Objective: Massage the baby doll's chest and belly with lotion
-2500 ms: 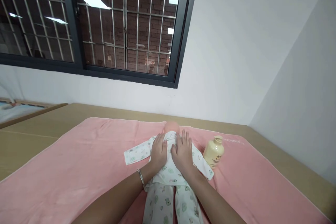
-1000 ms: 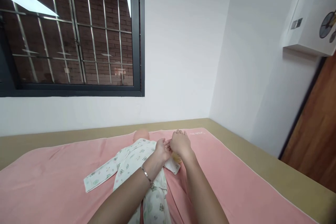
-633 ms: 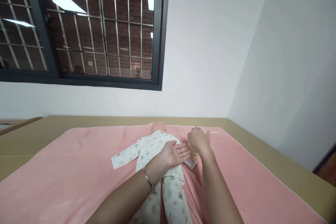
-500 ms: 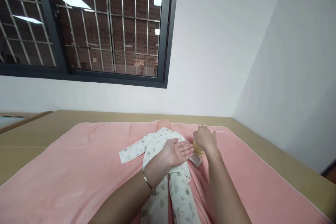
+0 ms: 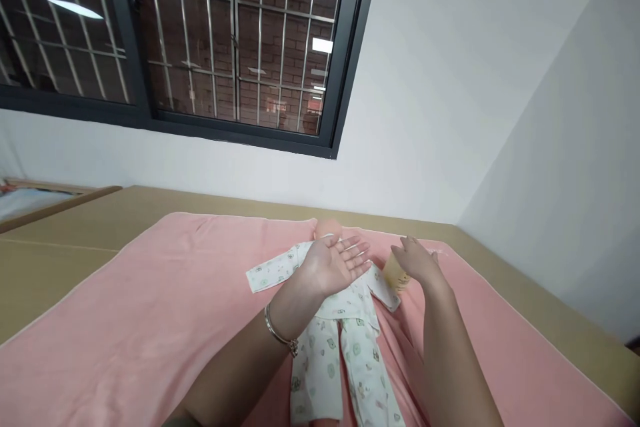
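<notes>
My left hand (image 5: 334,267) is held palm up above the chest of a baby doll (image 5: 329,227), fingers stretched out and nothing in the palm. White pyjamas with small printed figures (image 5: 370,353) dress the doll, which lies on its back or front, I cannot tell which. Just to the right of its sleeve stands a pale yellow bottle (image 5: 394,273). Over the bottle's upper part is my right hand (image 5: 419,261), back upward and fingers extended. It hides the bottle's top, so whether it touches there cannot be made out.
A pink blanket (image 5: 190,293) with a pale edge covers much of the tan table (image 5: 90,223). Behind it rise a white wall (image 5: 400,113) and a barred window (image 5: 240,47). At far left, a wooden-edged frame (image 5: 45,187) holds something pale.
The view has tilted and shifted, so the scene sits differently in the picture. My right hand has shifted right relative to the bottle, showing more of it. My left palm stays up.
</notes>
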Demonstrator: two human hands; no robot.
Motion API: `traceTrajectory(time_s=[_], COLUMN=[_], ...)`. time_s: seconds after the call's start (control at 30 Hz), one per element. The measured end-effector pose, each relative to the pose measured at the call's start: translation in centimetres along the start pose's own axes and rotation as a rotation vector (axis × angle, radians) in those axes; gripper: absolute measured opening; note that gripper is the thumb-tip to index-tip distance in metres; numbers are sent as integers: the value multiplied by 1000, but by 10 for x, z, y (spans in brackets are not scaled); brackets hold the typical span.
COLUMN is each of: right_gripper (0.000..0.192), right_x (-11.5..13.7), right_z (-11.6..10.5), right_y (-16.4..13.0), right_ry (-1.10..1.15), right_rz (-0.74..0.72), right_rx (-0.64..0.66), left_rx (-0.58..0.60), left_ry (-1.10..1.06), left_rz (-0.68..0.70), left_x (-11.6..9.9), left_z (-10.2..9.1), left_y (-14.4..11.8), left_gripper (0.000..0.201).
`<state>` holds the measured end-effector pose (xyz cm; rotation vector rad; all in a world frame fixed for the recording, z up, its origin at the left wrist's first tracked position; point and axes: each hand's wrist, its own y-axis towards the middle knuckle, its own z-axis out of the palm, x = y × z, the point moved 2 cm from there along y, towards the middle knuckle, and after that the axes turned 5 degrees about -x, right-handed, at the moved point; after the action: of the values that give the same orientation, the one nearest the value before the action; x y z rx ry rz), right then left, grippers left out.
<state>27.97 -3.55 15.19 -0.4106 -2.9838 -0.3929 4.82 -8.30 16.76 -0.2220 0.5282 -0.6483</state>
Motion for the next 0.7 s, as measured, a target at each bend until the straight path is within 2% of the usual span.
traceTrajectory(time_s=[0.17, 0.3, 0.4, 0.47, 0.53, 0.63, 0.7], right_gripper=[54, 61, 63, 63, 65, 68, 68], right_x=[4, 23, 50, 71, 91, 114, 124], right_z=[0, -12, -22, -24, -21, -11, -4], right_y=[-6, -24, -48, -66, -83, -101, -109], right_ry=[60, 149, 317, 471, 575, 632, 651], right_rz=[30, 55, -108, -281, -413, -505, -531], right_rx=[18, -21, -102, -85, -68, -66, -66], left_rx=[-75, -113, -119, -109, -46, 67, 69], left_ry=[7, 40, 64, 65, 77, 140, 179], left_rz=[54, 59, 58, 74, 70, 46, 48], left_x=[-7, -4, 1, 3, 3, -1, -4], left_z=[-5, -8, -7, -5, -1, 6, 9], left_y=[7, 11, 10, 7, 3, -6, -14], left_gripper=[34, 36, 38, 39, 42, 53, 59])
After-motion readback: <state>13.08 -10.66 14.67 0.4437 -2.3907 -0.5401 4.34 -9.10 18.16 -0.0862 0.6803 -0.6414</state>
